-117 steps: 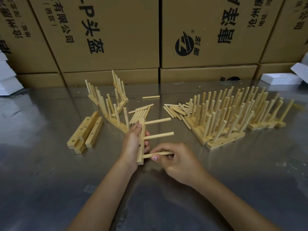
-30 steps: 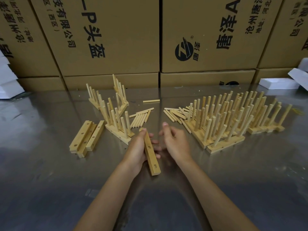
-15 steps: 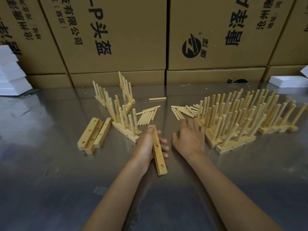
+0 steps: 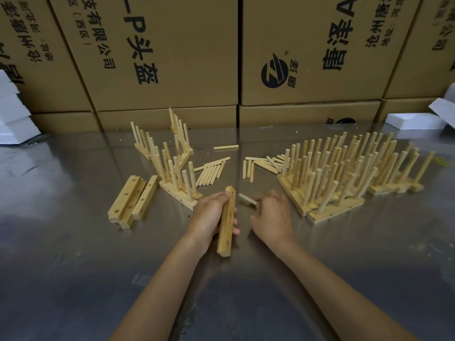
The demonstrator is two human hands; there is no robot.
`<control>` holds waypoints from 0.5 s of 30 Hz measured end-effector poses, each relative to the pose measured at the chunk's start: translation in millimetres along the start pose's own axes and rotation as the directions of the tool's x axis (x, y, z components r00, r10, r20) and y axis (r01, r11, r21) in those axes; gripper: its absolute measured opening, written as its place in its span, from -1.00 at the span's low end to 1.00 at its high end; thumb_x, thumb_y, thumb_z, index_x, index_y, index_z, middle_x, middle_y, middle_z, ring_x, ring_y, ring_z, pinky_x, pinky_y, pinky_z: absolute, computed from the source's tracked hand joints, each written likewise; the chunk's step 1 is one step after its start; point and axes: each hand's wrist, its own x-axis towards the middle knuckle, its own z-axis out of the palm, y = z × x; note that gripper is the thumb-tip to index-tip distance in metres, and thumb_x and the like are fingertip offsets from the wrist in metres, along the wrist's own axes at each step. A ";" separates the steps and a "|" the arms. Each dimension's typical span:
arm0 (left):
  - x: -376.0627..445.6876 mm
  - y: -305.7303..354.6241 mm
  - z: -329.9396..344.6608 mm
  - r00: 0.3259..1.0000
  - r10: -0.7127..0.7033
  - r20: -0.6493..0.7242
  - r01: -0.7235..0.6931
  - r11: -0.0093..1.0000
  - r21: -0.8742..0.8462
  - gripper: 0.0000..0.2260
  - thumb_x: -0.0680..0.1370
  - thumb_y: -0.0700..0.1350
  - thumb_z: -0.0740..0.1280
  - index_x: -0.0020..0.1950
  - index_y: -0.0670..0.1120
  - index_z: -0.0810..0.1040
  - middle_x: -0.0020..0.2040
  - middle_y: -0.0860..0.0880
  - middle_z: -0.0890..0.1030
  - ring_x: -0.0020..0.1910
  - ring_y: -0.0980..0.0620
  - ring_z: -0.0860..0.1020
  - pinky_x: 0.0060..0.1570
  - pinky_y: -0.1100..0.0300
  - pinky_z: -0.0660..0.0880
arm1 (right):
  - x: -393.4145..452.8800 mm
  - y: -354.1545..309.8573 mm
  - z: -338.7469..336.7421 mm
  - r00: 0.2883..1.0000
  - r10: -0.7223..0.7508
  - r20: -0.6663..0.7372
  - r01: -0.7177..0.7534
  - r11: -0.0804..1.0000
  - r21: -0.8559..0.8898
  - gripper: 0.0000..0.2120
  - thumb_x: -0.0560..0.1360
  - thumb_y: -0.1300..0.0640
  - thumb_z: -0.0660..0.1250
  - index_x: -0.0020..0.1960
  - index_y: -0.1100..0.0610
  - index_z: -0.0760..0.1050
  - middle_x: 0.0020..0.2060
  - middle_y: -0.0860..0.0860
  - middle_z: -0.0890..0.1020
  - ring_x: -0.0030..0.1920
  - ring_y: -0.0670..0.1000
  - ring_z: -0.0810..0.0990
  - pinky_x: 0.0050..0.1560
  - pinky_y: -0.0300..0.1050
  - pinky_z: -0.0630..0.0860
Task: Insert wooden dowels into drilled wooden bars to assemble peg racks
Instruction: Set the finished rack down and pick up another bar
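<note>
Wooden bar (image 4: 227, 219), all holes empty, is gripped by the left hand (image 4: 209, 216) over the steel desk (image 4: 73, 267); right hand (image 4: 270, 217) fingers pinch one dowel (image 4: 247, 199). Best practice: align the dowel's tip squarely with a hole, then press straight in.

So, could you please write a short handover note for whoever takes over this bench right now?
Left hand: holds a drilled bar on end on the table, holes facing right, no dowels in it yet.
Right hand: pinches one dowel, tip near the bar, not inserted.
Done: finished racks stand at right, a few more at left.
Left: fill this bar, then the empty bars at left. Loose dowels lie behind the hands.
</note>
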 end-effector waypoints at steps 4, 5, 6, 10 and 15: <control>-2.0 -0.7 -1.6 0.999 0.037 0.012 -0.038 0.998 0.055 -0.87 0.62 -0.10 0.34 0.09 -0.09 0.65 -0.21 -0.17 0.56 -0.48 -0.02 0.51 -0.53 0.14 0.54 | -20.1 2.6 -5.3 0.989 -0.142 -0.032 0.146 0.965 0.219 -0.72 0.53 0.38 0.17 0.14 0.17 0.55 -0.01 0.05 0.52 0.03 0.00 0.50 -0.11 -0.38 0.26; -2.4 -0.8 -2.1 0.999 0.041 0.014 -0.041 0.997 0.061 -0.86 0.62 -0.09 0.34 0.12 -0.08 0.65 -0.20 -0.17 0.55 -0.47 -0.01 0.51 -0.53 0.14 0.54 | -23.6 2.6 -6.4 0.987 -0.156 -0.029 0.158 0.952 0.263 -0.72 0.53 0.38 0.16 0.11 0.13 0.51 -0.08 0.01 0.54 -0.09 -0.06 0.52 -0.21 -0.39 0.28; -2.9 -1.1 -2.5 0.999 0.044 0.015 -0.045 0.997 0.062 -0.84 0.62 -0.09 0.33 0.15 -0.07 0.64 -0.20 -0.17 0.55 -0.47 0.00 0.51 -0.53 0.15 0.54 | -26.4 2.2 -7.7 0.987 -0.156 -0.031 0.158 0.942 0.296 -0.73 0.53 0.39 0.16 0.07 0.08 0.46 -0.17 -0.03 0.54 -0.19 -0.10 0.52 -0.30 -0.38 0.30; -3.4 1.1 -4.4 0.999 0.046 -0.010 -0.046 0.998 0.036 -0.87 0.64 -0.11 0.31 0.14 -0.03 0.63 -0.21 -0.17 0.55 -0.47 -0.01 0.51 -0.53 0.16 0.53 | -28.8 2.1 -11.1 0.991 -0.086 -0.103 0.119 0.917 0.380 -0.79 0.57 0.35 0.16 0.02 0.06 0.41 -0.25 -0.08 0.53 -0.29 -0.13 0.46 -0.34 -0.35 0.31; -4.0 0.1 -3.1 0.996 0.051 0.069 -0.060 0.988 0.140 -0.82 0.64 -0.06 0.31 0.19 -0.01 0.65 -0.20 -0.15 0.58 -0.45 -0.02 0.52 -0.51 0.15 0.53 | -28.6 6.5 -10.8 0.983 -0.180 -0.044 0.185 0.938 0.294 -0.89 0.61 0.20 0.22 0.00 0.11 0.52 -0.20 -0.01 0.56 -0.22 -0.02 0.49 -0.24 -0.17 0.29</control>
